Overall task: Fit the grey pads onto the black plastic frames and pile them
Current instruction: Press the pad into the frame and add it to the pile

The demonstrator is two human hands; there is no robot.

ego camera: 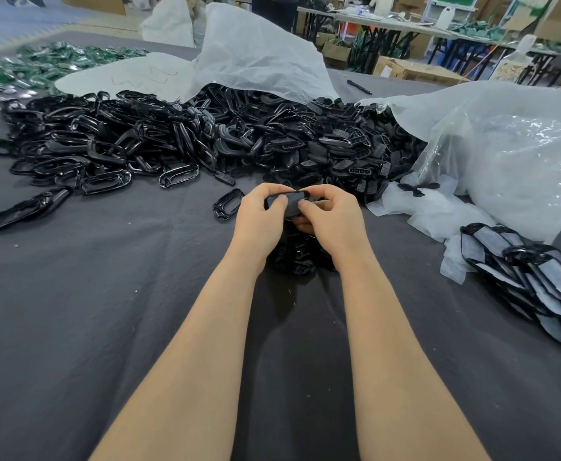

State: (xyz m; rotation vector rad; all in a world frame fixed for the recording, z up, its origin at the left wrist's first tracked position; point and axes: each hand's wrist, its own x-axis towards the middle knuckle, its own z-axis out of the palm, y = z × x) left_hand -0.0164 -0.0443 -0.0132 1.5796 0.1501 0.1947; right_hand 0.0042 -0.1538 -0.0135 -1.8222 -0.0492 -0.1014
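Observation:
My left hand (261, 214) and my right hand (330, 214) both grip one black plastic frame with a grey pad (291, 204) on it, thumbs pressing on the pad, just above the dark cloth. A single empty black frame (226, 204) lies on the cloth left of my left hand. Below my hands lies a small heap of black parts (300, 256), partly hidden by my wrists. A large heap of black frames (186, 141) stretches across the far side. At the right edge sits a pile of frames fitted with grey pads (531, 277).
The table is covered by a dark grey cloth (106, 311). White sacks (259, 58) and a clear plastic bag (518, 161) lie behind and to the right. Green parts (56, 61) lie at the far left. A black pen (358, 87) lies far back.

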